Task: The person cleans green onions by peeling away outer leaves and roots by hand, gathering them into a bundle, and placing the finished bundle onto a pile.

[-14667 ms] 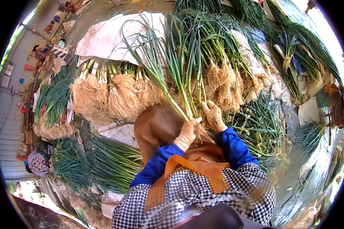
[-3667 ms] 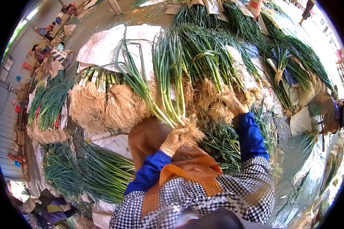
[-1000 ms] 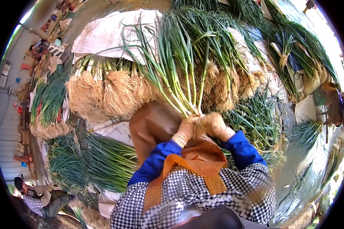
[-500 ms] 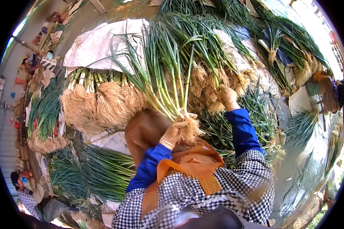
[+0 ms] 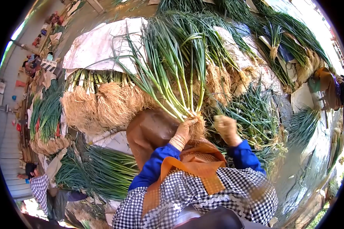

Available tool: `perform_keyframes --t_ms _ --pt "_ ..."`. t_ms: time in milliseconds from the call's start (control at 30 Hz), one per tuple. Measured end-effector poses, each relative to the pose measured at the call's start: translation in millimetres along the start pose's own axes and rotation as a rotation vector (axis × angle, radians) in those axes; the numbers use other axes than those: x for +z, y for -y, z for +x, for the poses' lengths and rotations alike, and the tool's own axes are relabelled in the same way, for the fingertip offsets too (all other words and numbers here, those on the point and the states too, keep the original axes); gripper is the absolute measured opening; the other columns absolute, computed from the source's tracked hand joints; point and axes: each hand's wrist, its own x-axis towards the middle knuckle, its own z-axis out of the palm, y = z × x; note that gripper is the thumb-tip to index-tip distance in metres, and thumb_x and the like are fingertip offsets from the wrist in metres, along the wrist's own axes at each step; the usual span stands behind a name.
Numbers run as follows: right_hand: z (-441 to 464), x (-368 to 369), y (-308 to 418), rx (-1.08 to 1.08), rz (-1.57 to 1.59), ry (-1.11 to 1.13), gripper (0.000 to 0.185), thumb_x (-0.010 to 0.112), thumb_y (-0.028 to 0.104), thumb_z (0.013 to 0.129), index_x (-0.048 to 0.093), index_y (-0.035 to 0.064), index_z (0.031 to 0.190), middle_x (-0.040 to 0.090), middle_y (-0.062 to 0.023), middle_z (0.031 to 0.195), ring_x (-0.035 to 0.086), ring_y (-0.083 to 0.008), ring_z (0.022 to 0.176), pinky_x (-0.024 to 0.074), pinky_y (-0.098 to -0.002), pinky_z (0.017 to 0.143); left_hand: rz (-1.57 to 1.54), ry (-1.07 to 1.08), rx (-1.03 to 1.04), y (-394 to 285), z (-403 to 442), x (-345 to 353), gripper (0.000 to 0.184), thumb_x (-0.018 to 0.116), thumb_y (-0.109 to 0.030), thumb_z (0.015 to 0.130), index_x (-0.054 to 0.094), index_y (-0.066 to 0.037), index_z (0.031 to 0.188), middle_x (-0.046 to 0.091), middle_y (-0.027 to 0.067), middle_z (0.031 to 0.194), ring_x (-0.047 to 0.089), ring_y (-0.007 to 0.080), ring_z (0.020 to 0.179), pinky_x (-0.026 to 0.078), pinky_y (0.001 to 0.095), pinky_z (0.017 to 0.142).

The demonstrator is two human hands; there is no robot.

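Note:
My left hand (image 5: 182, 133) is closed around the root end of a bunch of spring onions (image 5: 185, 91). The long green leaves fan up and away from me, and the tan roots hang below the fingers. My right hand (image 5: 226, 129) is just right of those roots, apart from the bunch. Its fingers look curled but are smeared by motion, so I cannot tell whether anything is in them. Beyond the held bunch lies a pile of more spring onions (image 5: 218, 76) with long roots. Loose green leaves (image 5: 252, 118) lie to the right.
A whitish sheet (image 5: 103, 45) covers the leaves of rooted bunches (image 5: 111, 103) at the left. More spring onions (image 5: 107, 168) lie at lower left. Another person (image 5: 38, 185) is at the far left. Further heaps (image 5: 294, 38) lie at upper right, beside wet floor (image 5: 294, 179).
My right hand has left the pile and come back towards my lap. The held bunch and my left hand have shifted slightly right. The person at far left has moved further into view.

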Motion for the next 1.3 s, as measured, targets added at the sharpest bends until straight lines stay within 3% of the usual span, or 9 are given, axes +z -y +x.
perform_keyframes --t_ms 33,133,200,700,800,933,1100,1167,1300 --pt "-1 -28 -26 0.367 0.897 -0.012 0.031 0.050 0.027 0.088 0.054 0.0066 0.065 0.045 -0.0046 0.052 0.047 -0.0108 0.047 0.0393 -0.0253 0.043 -0.041 0.045 0.010 0 1 -5 0.020 0.054 -0.006 0.083 0.057 0.000 0.102 0.062 0.0070 0.091 0.061 0.0190 0.082 0.051 0.0306 0.076" --pt "6 -98 -89 0.509 -0.992 0.315 0.035 0.047 0.040 0.087 0.061 0.0092 0.082 0.065 -0.0124 0.075 0.062 -0.0341 0.069 0.0481 -0.0420 0.062 -0.063 0.108 -0.002 -5 -2 -3 0.019 0.053 -0.005 0.083 0.057 -0.001 0.100 0.062 0.0076 0.091 0.061 0.0194 0.082 0.051 0.0314 0.075" --pt "2 -105 -88 0.308 -1.069 0.701 0.041 0.046 0.049 0.085 0.059 0.0125 0.098 0.064 -0.0143 0.082 0.061 -0.0341 0.078 0.0483 -0.0420 0.068 -0.056 0.125 -0.016 -5 -3 3 0.018 0.052 -0.005 0.083 0.057 -0.001 0.100 0.062 0.0078 0.090 0.061 0.0197 0.082 0.052 0.0318 0.075" --pt "6 7 -4 -0.454 -0.147 0.170 0.027 0.052 0.030 0.087 0.052 0.0118 0.067 0.045 0.0007 0.052 0.046 -0.0117 0.042 0.0374 -0.0241 0.039 -0.302 0.183 0.041 6 -4 7 0.019 0.050 -0.008 0.085 0.055 -0.001 0.103 0.061 0.0111 0.090 0.061 0.0220 0.081 0.053 0.0358 0.071" --pt "-23 -78 -4 0.748 1.043 0.124 0.020 0.048 0.022 0.090 0.054 0.0057 0.082 0.047 0.0030 0.061 0.039 -0.0041 0.044 0.0313 -0.0173 0.038 -0.381 0.145 0.062 3 7 -4 0.021 0.052 -0.009 0.084 0.055 0.000 0.103 0.061 0.0114 0.092 0.060 0.0225 0.084 0.053 0.0357 0.073" --pt "-7 -150 -74 0.563 -0.953 0.285 0.028 0.053 0.034 0.087 0.056 0.0061 0.084 0.062 -0.0098 0.070 0.059 -0.0221 0.054 0.0478 -0.0311 0.050 -0.370 0.329 0.100 2 9 -18 0.024 0.054 -0.007 0.083 0.055 -0.003 0.107 0.059 0.0124 0.099 0.058 0.0245 0.091 0.050 0.0426 0.082" --pt "34 -20 -44 0.201 0.477 0.292 0.029 0.052 0.025 0.089 0.058 0.0010 0.103 0.062 -0.0080 0.094 0.058 -0.0165 0.087 0.0447 -0.0277 0.076 -0.184 0.224 0.113 -1 3 -14 0.023 0.053 -0.008 0.085 0.053 0.000 0.107 0.060 0.0126 0.092 0.060 0.0243 0.084 0.052 0.0364 0.075" --pt "48 8 -4 -0.312 -0.198 0.413 0.021 0.051 0.024 0.090 0.059 0.0057 0.097 0.059 -0.0132 0.083 0.058 -0.0208 0.075 0.0460 -0.0302 0.068 -0.196 0.233 0.096 -3 4 -14 0.024 0.052 -0.007 0.085 0.053 0.000 0.107 0.060 0.0127 0.092 0.060 0.0244 0.084 0.052 0.0359 0.074" --pt "46 35 -4 0.005 0.096 0.670 0.032 0.046 0.031 0.091 0.060 0.0033 0.081 0.055 -0.0123 0.063 0.054 -0.0254 0.057 0.0446 -0.0330 0.055 -0.375 0.455 0.007 -10 -1 -16 0.023 0.050 -0.005 0.085 0.053 0.001 0.107 0.060 0.0132 0.096 0.059 0.0219 0.088 0.052 0.0327 0.076"
